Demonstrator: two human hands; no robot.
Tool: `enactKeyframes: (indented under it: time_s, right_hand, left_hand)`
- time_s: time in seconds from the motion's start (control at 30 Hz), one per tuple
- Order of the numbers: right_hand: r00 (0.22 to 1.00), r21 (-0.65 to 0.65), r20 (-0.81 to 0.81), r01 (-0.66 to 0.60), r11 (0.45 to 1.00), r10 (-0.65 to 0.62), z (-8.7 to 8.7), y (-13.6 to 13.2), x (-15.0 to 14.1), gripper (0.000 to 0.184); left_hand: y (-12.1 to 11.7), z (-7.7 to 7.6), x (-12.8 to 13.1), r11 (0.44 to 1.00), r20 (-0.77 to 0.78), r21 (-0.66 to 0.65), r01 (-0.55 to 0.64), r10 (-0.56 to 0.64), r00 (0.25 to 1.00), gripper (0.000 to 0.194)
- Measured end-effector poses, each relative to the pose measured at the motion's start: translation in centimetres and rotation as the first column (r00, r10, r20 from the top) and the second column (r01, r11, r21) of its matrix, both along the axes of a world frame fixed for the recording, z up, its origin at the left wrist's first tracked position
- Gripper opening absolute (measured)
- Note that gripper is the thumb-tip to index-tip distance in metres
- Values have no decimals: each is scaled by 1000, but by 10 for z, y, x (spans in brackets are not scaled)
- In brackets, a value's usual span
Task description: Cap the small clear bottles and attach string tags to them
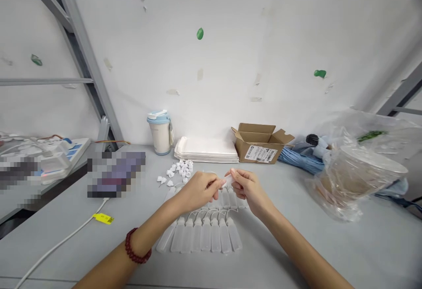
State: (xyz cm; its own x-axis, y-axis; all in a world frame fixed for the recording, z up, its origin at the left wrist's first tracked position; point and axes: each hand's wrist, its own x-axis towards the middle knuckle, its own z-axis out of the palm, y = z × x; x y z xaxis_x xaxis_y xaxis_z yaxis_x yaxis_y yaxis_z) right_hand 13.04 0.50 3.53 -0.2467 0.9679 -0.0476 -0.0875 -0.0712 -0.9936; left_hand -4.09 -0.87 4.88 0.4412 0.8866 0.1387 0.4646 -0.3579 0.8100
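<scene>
Between my two hands, above the table, is a small whitish translucent plastic piece (227, 181), largely covered by my fingers. My left hand (202, 188) pinches its left end with thumb and forefinger. On the other side my right hand (246, 188) grips it with curled fingers. Below them lies a front row of flat translucent plastic bottles (206, 235), side by side, with thin white cord loops (214, 213) at their upper ends. A second row of bottles (225, 199) lies behind, partly hidden by my hands. Small white caps (181, 168) are heaped beyond my left hand.
A cup with a blue lid (159, 131), a stack of white envelopes (207, 150) and an open cardboard box (260, 146) line the wall. At right stand a plastic-wrapped tub (359, 177) and a blue folded umbrella (301, 160). A white cable (66, 239) runs along the left.
</scene>
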Motion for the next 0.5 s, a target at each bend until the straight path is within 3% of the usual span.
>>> enactKeyframes:
  time_s: [0.1, 0.2, 0.27, 0.4, 0.5]
  right_hand:
    - [1000, 13, 2, 20, 1000, -20, 1, -1, -2, 45]
    - [999, 22, -5, 35, 999, -35, 2, -2, -3, 46]
    - [999, 31, -15, 47, 998, -46, 2, -2, -3, 46]
    - [998, 19, -17, 60, 998, -60, -1, 0, -3, 45]
    - [996, -2, -10, 84, 996, -84, -6, 5, -3, 44]
  left_hand:
    - [0, -1, 1, 995, 51, -98, 9, -4, 999, 42]
    - [0, -1, 1, 995, 80, -98, 16, -8, 997, 42]
    - [0, -2, 2, 1000, 59, -31, -5, 6, 998, 39]
    - [0, -5, 5, 971, -115, 235, -32, 61, 991, 37]
    - [4, -3, -1, 954, -200, 300, -16, 80, 977, 34]
